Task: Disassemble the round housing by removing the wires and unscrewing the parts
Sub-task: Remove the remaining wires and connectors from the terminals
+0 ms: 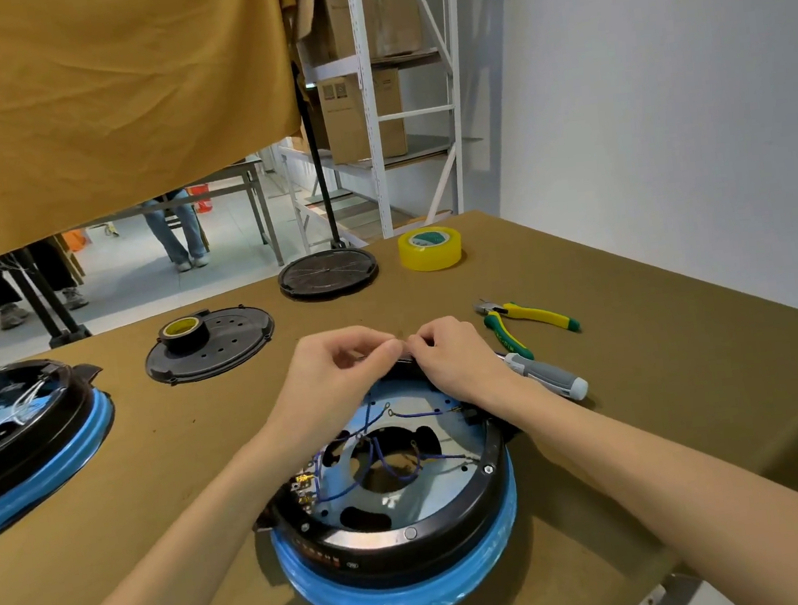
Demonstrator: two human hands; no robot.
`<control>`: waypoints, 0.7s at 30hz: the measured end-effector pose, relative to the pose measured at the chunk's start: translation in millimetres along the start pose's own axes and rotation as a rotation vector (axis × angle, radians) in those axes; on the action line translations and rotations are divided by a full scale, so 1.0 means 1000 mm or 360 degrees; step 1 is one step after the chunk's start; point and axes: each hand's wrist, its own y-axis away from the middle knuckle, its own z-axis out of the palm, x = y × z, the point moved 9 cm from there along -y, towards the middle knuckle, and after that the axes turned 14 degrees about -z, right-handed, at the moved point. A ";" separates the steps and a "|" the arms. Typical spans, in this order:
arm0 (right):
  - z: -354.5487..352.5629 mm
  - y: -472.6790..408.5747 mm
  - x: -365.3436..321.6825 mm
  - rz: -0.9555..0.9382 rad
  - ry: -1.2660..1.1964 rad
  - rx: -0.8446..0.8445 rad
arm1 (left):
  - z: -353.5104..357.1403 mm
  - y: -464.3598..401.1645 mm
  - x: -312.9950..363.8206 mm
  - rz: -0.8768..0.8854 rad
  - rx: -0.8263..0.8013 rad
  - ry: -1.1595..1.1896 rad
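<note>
Both hands, left [340, 372] and right [452, 356], pinch something small at the far rim of the round housing [402, 538]; what exactly is unclear. Probably best to pull gently, sparing the blue wires [379, 457].

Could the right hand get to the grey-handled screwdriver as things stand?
Probably yes. The screwdriver lies on the table just outside the right hand, with nothing on top of it. The pliers sit just behind. But both hands pinch something small at the housing's far rim, which the hand must release first.
</note>
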 end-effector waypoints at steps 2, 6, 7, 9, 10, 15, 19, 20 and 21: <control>0.001 -0.001 -0.001 -0.0036 0.0059 0.0004 | -0.016 -0.004 -0.010 -0.0113 0.0025 0.0147; -0.006 0.002 -0.016 -0.0175 0.0211 0.0050 | -0.026 -0.005 -0.010 -0.0154 0.0016 0.0203; -0.013 0.004 -0.024 -0.0260 0.0244 0.0115 | -0.024 -0.003 -0.011 -0.0163 0.0008 0.0160; -0.022 0.013 -0.045 -0.0472 0.0214 0.0211 | -0.021 -0.001 -0.012 -0.0168 -0.0009 0.0025; -0.021 0.019 -0.055 -0.0561 0.0135 0.0184 | -0.019 0.001 -0.014 -0.0153 -0.0025 -0.0058; 0.002 0.036 -0.068 -0.0488 -0.0313 -0.0305 | -0.020 0.010 -0.017 -0.0052 -0.0028 -0.0337; 0.007 0.040 -0.065 -0.0405 -0.0506 -0.0417 | -0.032 0.019 -0.011 0.0094 0.0210 -0.0393; 0.008 0.041 -0.067 -0.0425 -0.0482 -0.0422 | -0.038 0.021 -0.008 0.0123 0.0289 -0.0330; 0.008 0.041 -0.069 -0.0452 -0.0462 -0.0416 | -0.043 0.022 -0.006 0.0148 0.0337 -0.0241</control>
